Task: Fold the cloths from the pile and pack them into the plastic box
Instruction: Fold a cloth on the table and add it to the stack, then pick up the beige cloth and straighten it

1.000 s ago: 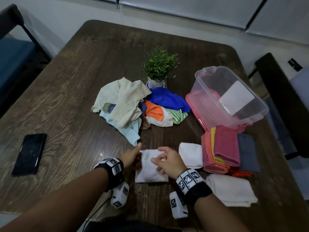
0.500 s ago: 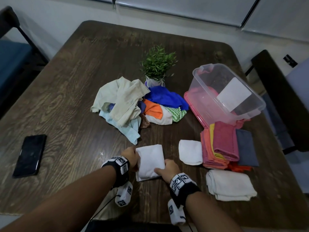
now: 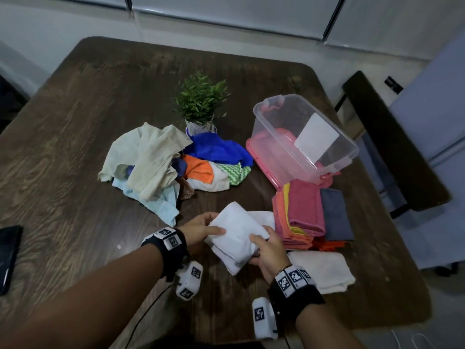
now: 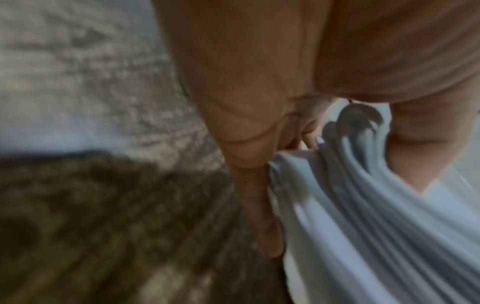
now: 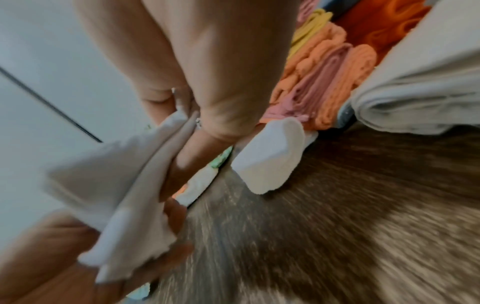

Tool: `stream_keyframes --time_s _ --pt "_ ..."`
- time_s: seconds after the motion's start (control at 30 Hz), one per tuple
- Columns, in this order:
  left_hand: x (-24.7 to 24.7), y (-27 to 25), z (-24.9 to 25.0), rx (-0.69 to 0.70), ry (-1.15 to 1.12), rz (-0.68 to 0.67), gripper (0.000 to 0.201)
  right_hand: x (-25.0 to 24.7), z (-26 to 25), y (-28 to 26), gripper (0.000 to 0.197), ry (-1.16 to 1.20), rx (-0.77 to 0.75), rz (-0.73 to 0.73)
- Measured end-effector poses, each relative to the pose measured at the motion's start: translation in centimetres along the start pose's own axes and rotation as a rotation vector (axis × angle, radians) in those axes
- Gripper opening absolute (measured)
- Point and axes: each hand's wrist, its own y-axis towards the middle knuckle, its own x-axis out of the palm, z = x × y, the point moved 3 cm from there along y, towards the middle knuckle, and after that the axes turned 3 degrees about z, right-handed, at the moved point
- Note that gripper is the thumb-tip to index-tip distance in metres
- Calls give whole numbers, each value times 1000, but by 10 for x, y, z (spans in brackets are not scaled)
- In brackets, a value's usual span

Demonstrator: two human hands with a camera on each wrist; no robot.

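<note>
A folded white cloth (image 3: 236, 236) (image 4: 363, 226) (image 5: 124, 195) is lifted off the table between both hands. My left hand (image 3: 201, 229) grips its left edge, thumb on top. My right hand (image 3: 268, 250) grips its right side from below. Another folded white cloth (image 3: 264, 217) (image 5: 270, 156) lies on the table just behind it. The unfolded pile (image 3: 173, 165) of beige, blue, orange and green cloths sits mid-table. The clear plastic box (image 3: 305, 137) stands tilted on its pink lid at the right.
A stack of folded pink, orange, yellow and grey cloths (image 3: 309, 212) lies in front of the box, and a folded cream cloth (image 3: 322, 270) lies near my right wrist. A small potted plant (image 3: 201, 104) stands behind the pile. A black phone (image 3: 8, 250) lies at the far left.
Both hands have picked the folded white cloth up from the table and carried it right, over the other white cloth. The head view has shifted left.
</note>
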Motion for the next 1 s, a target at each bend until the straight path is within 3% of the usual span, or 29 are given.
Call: stream_keyframes --time_s 0.07,0.17,0.27,0.33,0.5,0.63,0.7,0.8,0.87,1.0 --pt "21 12 6 18 -124 66 68 -8 0 2 24 92 19 49" --pt "46 36 17 90 -224 267 58 -24 -4 6 21 92 65 121" --pt "61 60 15 105 122 316 77 -51 1 6 4 -273 125 181" --pt "66 69 7 74 374 287 85 -67 9 4 15 -463 157 181" --pt "70 77 -6 -6 520 359 71 -77 22 16 18 -557 137 116" --pt "73 73 1 -25 614 361 58 -78 37 39 32 -692 94 97" --pt "60 64 7 5 631 459 59 -79 39 41 34 -763 90 90" --pt "26 43 25 214 744 647 36 -66 18 25 34 -775 96 70" --pt "1 28 42 322 866 791 32 -52 7 18 36 -772 117 14" --pt "-56 0 74 299 841 1147 46 -20 -8 13 37 -767 33 -102"
